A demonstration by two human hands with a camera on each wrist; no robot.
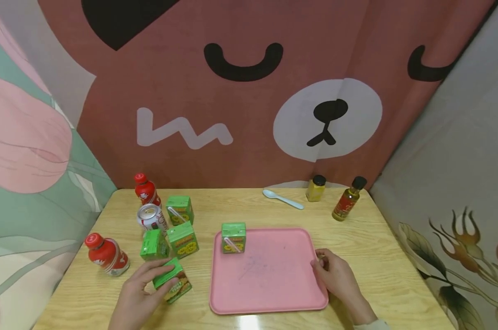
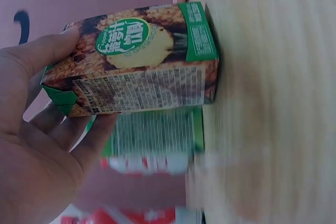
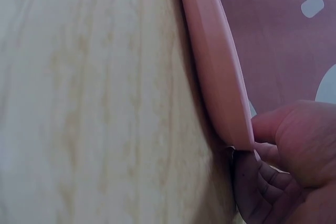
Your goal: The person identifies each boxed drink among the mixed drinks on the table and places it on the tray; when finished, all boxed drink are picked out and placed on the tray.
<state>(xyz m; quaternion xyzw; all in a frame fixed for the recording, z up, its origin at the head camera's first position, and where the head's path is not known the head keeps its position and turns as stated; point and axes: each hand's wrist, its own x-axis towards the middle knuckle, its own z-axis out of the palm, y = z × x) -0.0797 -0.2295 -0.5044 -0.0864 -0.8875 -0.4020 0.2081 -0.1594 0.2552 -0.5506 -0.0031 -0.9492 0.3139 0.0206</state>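
Observation:
My left hand (image 1: 139, 291) grips a green juice box (image 1: 174, 280) by its top, thumb on one side and fingers on the other. In the left wrist view, this juice box (image 2: 139, 59) shows a pineapple picture and a panel of small print. On the right, my right hand (image 1: 337, 275) pinches the edge of the pink tray (image 1: 269, 308). The right wrist view has the thumb above the tray's rim (image 3: 223, 77) and curled fingers under it. Another juice box (image 1: 234, 238) stands on the tray at its back left corner.
Left of the tray stand more juice boxes (image 1: 184, 239), a silver can (image 1: 152, 217) and two red bottles (image 1: 108, 256), (image 1: 147, 190). Along the back are a pale blue spoon (image 1: 283, 199), a small yellow jar (image 1: 316, 189) and a dark-capped bottle (image 1: 348, 200). A patterned curtain backs the table.

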